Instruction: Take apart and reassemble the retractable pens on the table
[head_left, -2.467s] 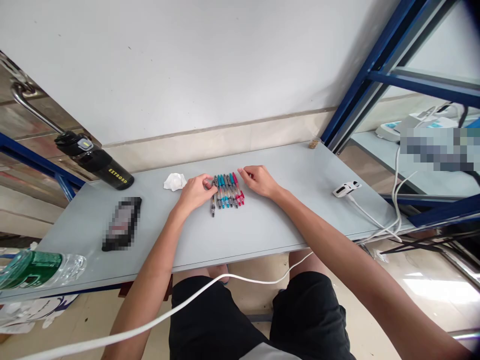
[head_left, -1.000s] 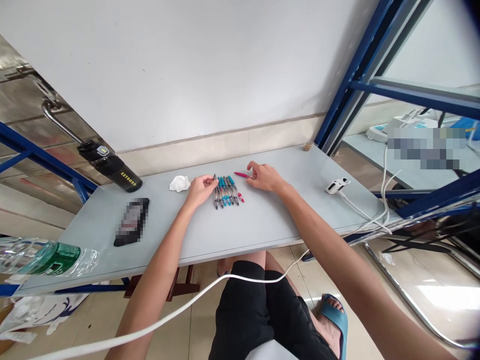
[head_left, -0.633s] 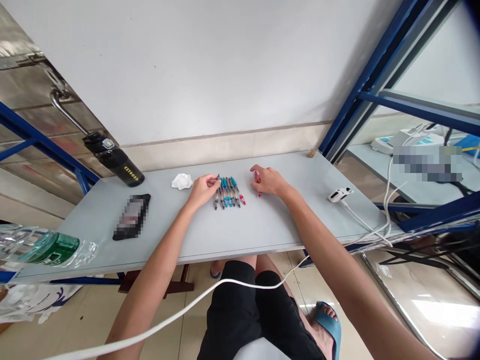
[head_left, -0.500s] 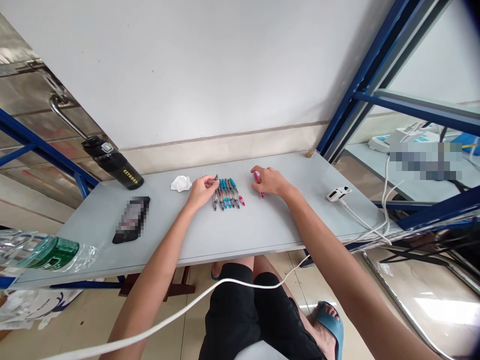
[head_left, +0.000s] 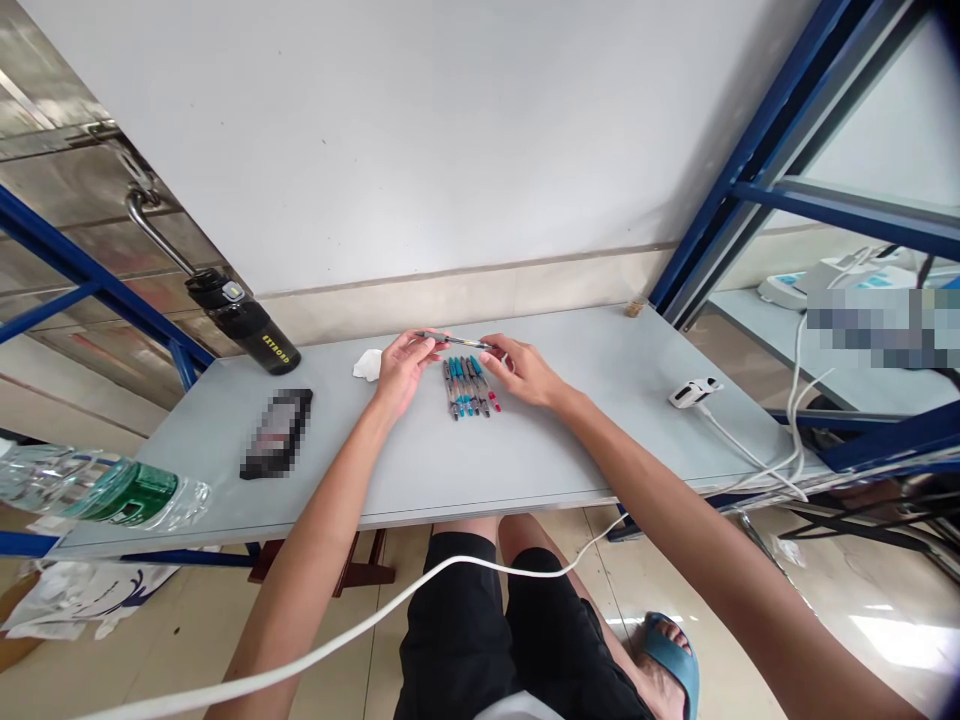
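Observation:
A slim grey pen (head_left: 459, 341) is held level above the table, spanning the gap between my two hands. Its left end is in the closed fingers of my left hand (head_left: 405, 368). At its right end, the thumb and fingers of my right hand (head_left: 525, 372) pinch it. Just below the held pen, several pens (head_left: 469, 388) with teal and dark ends lie side by side in a row, roughly upright to my view. A pen end with a red tip (head_left: 494, 402) shows at the row's right edge, its upper part hidden by my right hand.
On the grey table (head_left: 420, 465), crumpled white tissue (head_left: 367, 365) sits left of my left hand. Further left are a blurred dark object (head_left: 277, 435), a black bottle (head_left: 247, 325) and a clear water bottle (head_left: 112, 490). A white device (head_left: 694, 393) with a cable lies right.
My right hand has left the pink pen's spot and moved left to the grey pen, which is now lifted and level between both hands. The pink pen no longer shows. The view shifted slightly.

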